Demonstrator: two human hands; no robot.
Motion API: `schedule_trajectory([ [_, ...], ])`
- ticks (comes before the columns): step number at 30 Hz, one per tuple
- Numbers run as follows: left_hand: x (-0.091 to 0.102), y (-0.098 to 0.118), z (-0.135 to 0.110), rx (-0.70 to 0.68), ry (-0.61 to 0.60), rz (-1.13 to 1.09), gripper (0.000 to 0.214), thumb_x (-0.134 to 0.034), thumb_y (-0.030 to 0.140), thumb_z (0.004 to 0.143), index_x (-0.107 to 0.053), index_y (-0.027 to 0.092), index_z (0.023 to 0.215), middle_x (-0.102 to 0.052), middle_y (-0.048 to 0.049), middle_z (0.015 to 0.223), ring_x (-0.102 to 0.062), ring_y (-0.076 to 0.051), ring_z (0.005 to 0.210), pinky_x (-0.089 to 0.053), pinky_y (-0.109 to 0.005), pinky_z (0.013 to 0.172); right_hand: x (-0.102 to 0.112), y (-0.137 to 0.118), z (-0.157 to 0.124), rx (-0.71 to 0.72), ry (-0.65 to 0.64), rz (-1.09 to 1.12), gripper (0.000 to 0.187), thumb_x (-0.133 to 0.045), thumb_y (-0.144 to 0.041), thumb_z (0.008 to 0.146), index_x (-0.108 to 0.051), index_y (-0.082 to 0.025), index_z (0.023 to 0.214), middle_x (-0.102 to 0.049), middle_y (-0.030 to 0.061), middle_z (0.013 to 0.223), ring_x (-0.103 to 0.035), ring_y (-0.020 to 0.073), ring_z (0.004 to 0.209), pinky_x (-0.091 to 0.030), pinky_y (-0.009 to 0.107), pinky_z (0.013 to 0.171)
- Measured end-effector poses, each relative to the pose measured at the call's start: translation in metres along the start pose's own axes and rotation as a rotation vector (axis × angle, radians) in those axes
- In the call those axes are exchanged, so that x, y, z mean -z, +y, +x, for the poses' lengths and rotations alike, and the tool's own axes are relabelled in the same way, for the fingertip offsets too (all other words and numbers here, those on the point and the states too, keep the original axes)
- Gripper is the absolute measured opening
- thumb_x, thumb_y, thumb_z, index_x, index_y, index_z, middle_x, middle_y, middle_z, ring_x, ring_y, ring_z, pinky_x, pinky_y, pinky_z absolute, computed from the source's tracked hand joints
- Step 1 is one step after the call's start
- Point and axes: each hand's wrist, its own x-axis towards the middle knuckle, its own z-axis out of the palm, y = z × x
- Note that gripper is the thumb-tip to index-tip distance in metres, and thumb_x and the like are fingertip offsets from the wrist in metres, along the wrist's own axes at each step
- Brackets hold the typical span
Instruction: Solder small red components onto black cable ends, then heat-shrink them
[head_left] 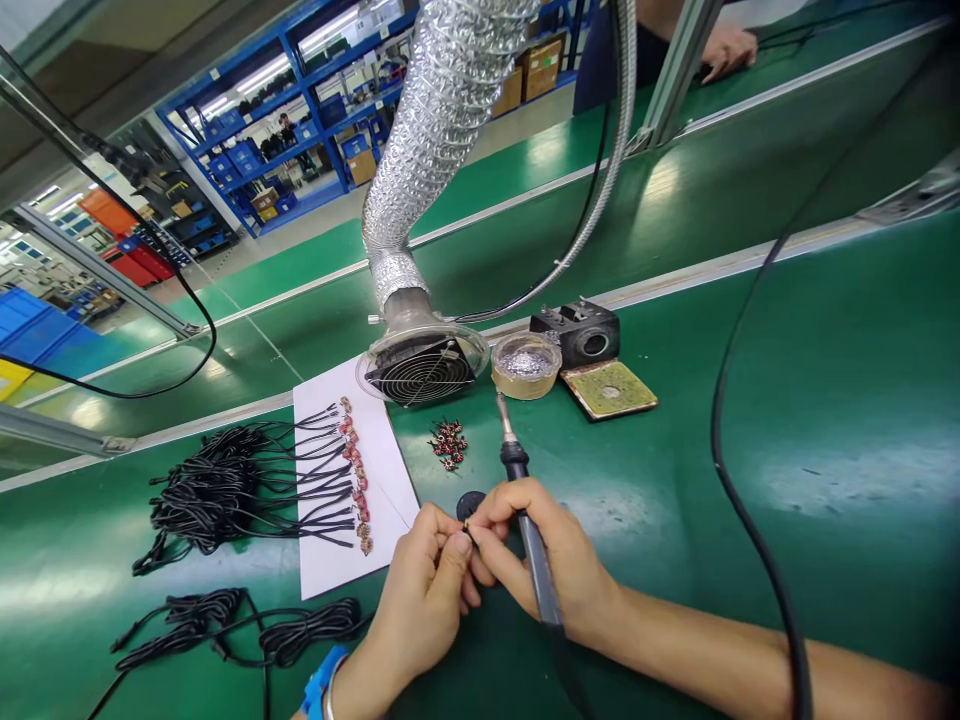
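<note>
My right hand (574, 565) holds a soldering iron (534, 560) between its fingers, tip pointing away from me. At the same time its thumb and forefinger pinch at a tiny dark piece with a yellowish spot. The fingers of my left hand (420, 590) are closed on that same spot; the piece is mostly covered, so its kind is unclear. A round black object (470, 502) sits just behind the fingertips. Farther back lies a small pile of copper-and-black parts (448, 443). The iron's tip is near a clear tape-like ring (517, 385) with crumpled silvery material inside.
Left, black cables (210, 490) reach onto a white board (322, 575) beside a row of reddish parts (356, 470). More coiled cables (307, 630) lie nearer. A fume extractor (424, 375) hangs from a foil duct (450, 110). An iron stand (581, 335) adjoins a yellow sponge (611, 388).
</note>
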Motion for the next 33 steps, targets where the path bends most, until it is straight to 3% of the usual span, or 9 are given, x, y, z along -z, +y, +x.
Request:
schedule_trajectory([
  [2,-0.003,-0.005,0.001,0.034,0.021,-0.08,0.035,-0.039,0.052,0.098,-0.044,0.02,0.088,-0.058,0.0025,0.063,-0.052,-0.01,0.049,-0.04,-0.021,0.048,-0.006,0.004,-0.004,-0.033,0.035,0.008,0.013,-0.058,-0.02,0.087,-0.046,-0.024,0.088,-0.061,-0.0031,0.07,-0.059,0.0106,0.056,-0.049,0.022,0.053],
  [6,-0.005,-0.01,0.0,0.028,0.091,-0.023,0.037,-0.039,0.054,0.097,-0.045,0.019,0.087,-0.061,0.0018,0.06,-0.051,-0.01,0.048,-0.039,-0.021,0.047,-0.009,0.008,-0.012,-0.12,0.013,0.072,0.013,-0.058,-0.025,0.091,-0.045,-0.024,0.092,-0.062,-0.0031,0.071,-0.059,0.0105,0.058,-0.05,0.021,0.054],
  [12,-0.001,-0.006,0.002,0.002,0.085,-0.091,0.034,-0.044,0.052,0.096,-0.046,0.019,0.089,-0.055,0.0054,0.057,-0.044,-0.008,0.047,-0.032,-0.02,0.049,-0.004,0.002,-0.008,-0.007,0.005,0.02,0.016,-0.059,-0.017,0.088,-0.045,-0.025,0.092,-0.061,-0.0046,0.07,-0.059,0.0097,0.058,-0.051,0.021,0.057],
  [19,0.013,0.007,0.016,0.089,-0.061,-0.176,0.039,-0.056,0.053,0.087,-0.056,0.015,0.081,-0.038,0.008,0.05,-0.03,-0.008,0.048,-0.021,-0.023,0.051,0.016,0.002,-0.001,0.157,-0.106,-0.025,0.026,-0.059,-0.01,0.083,-0.05,-0.025,0.103,-0.065,0.0017,0.087,-0.067,0.0139,0.074,-0.056,0.026,0.069],
  [25,0.014,0.008,0.013,0.122,-0.132,-0.241,0.036,-0.065,0.05,0.079,-0.05,0.017,0.077,-0.037,0.0063,0.064,-0.029,-0.009,0.06,-0.022,-0.023,0.057,0.018,0.006,0.003,0.155,-0.141,0.012,0.026,-0.058,-0.01,0.087,-0.05,-0.027,0.106,-0.068,0.0017,0.089,-0.069,0.0149,0.079,-0.057,0.027,0.07],
  [33,0.014,0.006,0.014,0.135,-0.236,-0.219,0.041,-0.062,0.056,0.08,-0.049,0.017,0.075,-0.033,0.0064,0.062,-0.024,-0.009,0.058,-0.017,-0.025,0.055,0.017,0.01,-0.001,0.13,-0.205,0.009,0.022,-0.056,-0.011,0.088,-0.048,-0.026,0.102,-0.064,-0.0002,0.083,-0.065,0.0134,0.073,-0.054,0.026,0.067],
])
